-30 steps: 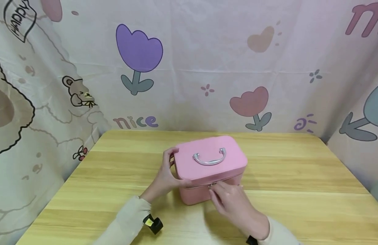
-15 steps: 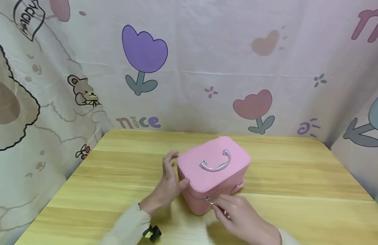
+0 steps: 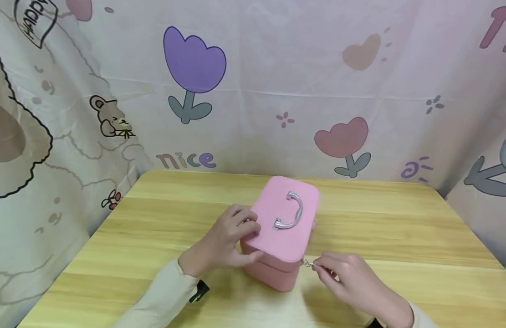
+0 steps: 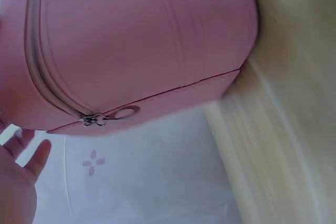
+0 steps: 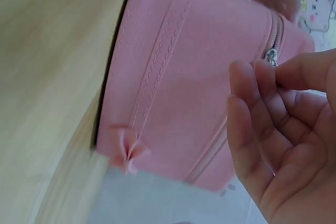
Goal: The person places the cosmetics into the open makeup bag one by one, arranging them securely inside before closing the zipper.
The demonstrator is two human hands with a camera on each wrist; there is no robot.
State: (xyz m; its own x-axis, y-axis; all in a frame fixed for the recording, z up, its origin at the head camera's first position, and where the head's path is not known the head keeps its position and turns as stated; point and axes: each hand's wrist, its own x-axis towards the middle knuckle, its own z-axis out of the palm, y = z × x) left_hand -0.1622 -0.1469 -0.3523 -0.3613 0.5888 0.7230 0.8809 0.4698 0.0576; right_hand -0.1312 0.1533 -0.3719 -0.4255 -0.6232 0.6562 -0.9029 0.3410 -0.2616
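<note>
A pink vanity case [image 3: 291, 246] stands on the table, its lid down and one short end turned toward me. On top sits a curved silver handle [image 3: 298, 214]. My left hand [image 3: 220, 237] holds the lid's left edge, bent fingers on top and thumb low on the near side. Between right thumb and fingers, my right hand [image 3: 353, 278] pinches a zipper pull [image 3: 308, 263] at the near right corner, drawn out from the case. The left wrist view shows another zipper pull [image 4: 126, 112], hanging loose. A pink bow [image 5: 127, 150] decorates the long side in the right wrist view.
The light wooden table [image 3: 384, 228] extends around the case on every side. Behind it hangs a printed cloth [image 3: 253, 68] with flowers and bears, which also covers the left and right sides. A black wrist strap [image 3: 199, 291] sits at the left cuff.
The case has turned counterclockwise, its short end now facing me. My right hand has moved right with the zipper pull along the seam. The left hand's fingers have shifted onto the lid.
</note>
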